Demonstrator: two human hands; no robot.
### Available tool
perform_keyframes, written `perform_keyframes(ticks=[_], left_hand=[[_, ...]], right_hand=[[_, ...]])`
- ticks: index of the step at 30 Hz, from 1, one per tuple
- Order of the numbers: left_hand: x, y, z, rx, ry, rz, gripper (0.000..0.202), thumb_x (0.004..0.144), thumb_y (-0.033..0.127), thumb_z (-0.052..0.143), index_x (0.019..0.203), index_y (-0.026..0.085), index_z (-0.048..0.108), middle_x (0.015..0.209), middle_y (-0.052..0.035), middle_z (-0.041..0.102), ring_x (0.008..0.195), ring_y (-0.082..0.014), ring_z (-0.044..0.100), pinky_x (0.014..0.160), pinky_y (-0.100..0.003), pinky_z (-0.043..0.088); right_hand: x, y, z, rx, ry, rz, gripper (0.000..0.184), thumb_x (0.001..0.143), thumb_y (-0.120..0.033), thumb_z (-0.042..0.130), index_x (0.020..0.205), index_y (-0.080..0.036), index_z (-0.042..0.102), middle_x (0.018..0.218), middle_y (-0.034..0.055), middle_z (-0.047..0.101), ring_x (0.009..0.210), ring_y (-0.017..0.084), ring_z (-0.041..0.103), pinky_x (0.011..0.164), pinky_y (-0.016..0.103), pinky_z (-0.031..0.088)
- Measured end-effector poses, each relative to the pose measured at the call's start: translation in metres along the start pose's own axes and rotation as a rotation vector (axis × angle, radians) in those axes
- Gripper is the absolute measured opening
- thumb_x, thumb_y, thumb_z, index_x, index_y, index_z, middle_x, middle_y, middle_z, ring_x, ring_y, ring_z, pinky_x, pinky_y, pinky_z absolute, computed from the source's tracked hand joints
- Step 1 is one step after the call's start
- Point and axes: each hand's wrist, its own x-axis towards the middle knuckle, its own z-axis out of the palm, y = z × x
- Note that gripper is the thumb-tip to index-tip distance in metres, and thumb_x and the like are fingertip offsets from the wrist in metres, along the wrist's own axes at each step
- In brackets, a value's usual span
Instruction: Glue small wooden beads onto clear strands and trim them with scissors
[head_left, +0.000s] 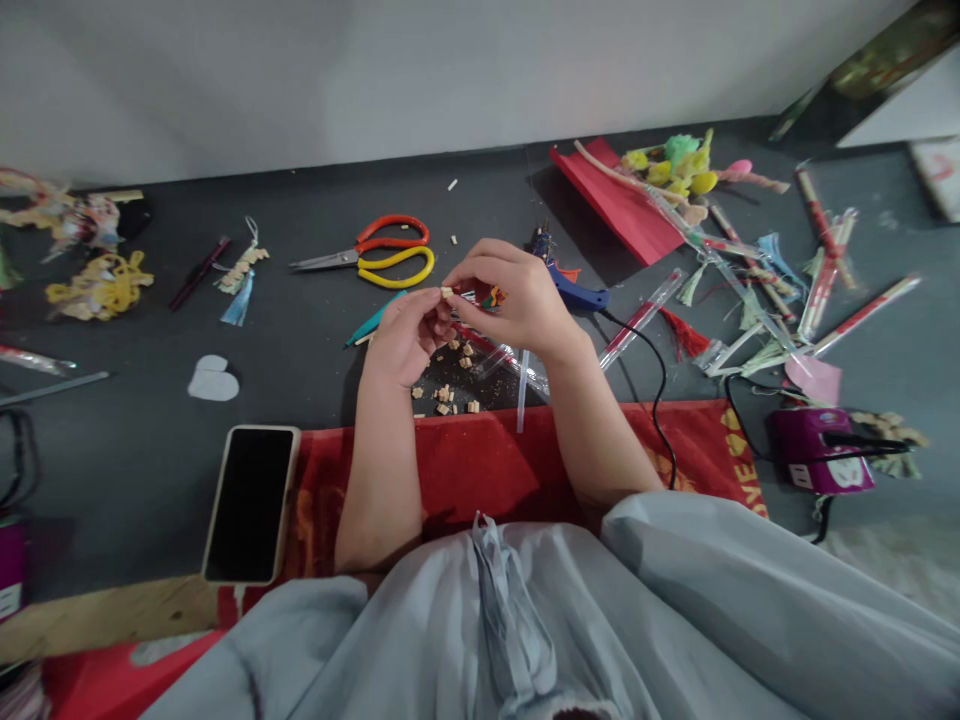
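Pinching a tan piece (448,293) with the fingers of left hand (406,338) and right hand (517,290), nearly closed around it, over the table (307,345) at the dial's centre. Probably at a fine fitting or adjusting step; next, likely needing a steady pinch and careful alignment before any release. Near loose tan bits (444,394) at six o'clock, scissors (361,257) at ten and a glue gun (585,294) at three.

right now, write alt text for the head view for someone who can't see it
A person's left hand and right hand pinch a small pale piece together above a dark table. Similar pale bits lie near a red cloth; also around are scissors with red and yellow handles and a dark-screened phone.
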Motion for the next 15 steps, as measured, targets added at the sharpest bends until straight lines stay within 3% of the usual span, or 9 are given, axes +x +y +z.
perform_keyframes(ticks=[8, 15], left_hand=[[-0.001, 0.001, 0.0, -0.013, -0.018, -0.045, 0.019, 0.072, 0.024, 0.07, 0.062, 0.015, 0.057, 0.056, 0.0056, 0.05, 0.046, -0.0023, 0.046, 0.048, -0.016, 0.042], [0.0, 0.006, 0.004, -0.143, 0.048, -0.115, 0.017, 0.078, 0.022, 0.066, 0.066, 0.016, 0.057, 0.053, 0.0076, 0.047, 0.043, -0.0002, 0.042, 0.047, -0.014, 0.038]], right_hand=[[0.0, -0.001, -0.001, 0.056, -0.006, 0.007, 0.013, 0.085, -0.027, 0.052, 0.085, -0.018, 0.062, 0.082, 0.0035, 0.06, 0.073, 0.012, 0.054, 0.067, 0.028, 0.045], [-0.001, 0.005, -0.01, -0.046, -0.059, 0.077, 0.016, 0.085, -0.029, 0.053, 0.089, -0.019, 0.064, 0.084, 0.0032, 0.063, 0.074, 0.013, 0.055, 0.069, 0.028, 0.044]])
